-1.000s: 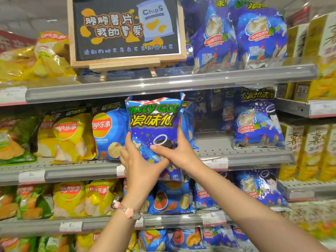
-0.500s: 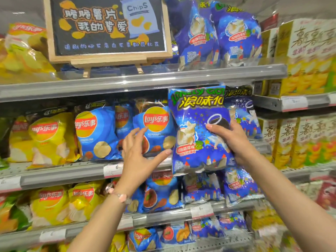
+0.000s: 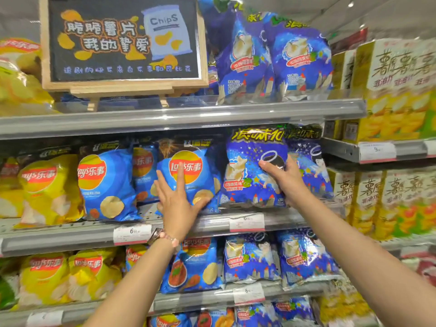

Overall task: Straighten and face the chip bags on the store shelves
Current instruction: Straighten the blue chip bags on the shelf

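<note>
My right hand [image 3: 284,179] grips a dark blue snack bag with yellow lettering [image 3: 250,171], which stands upright on the middle shelf [image 3: 212,224] beside another bag of the same kind [image 3: 311,166]. My left hand [image 3: 177,197] lies flat, fingers straight, against the front of a blue Lay's chip bag [image 3: 188,175] just left of it. More blue Lay's bags [image 3: 106,182] and yellow Lay's bags [image 3: 47,185] stand further left on the same shelf.
A wooden-framed chalkboard sign [image 3: 122,41] stands on the top shelf [image 3: 179,116] next to dark blue bags [image 3: 273,60]. Yellow boxed snacks [image 3: 396,86] fill the shelves at right. The lower shelf [image 3: 212,298] carries yellow, blue and dark blue bags. Price tags [image 3: 132,233] line the shelf edges.
My right hand carried the dark blue bag from the left hand rightward and set it on the middle shelf. My left hand let go and moved onto the blue Lay's bag.
</note>
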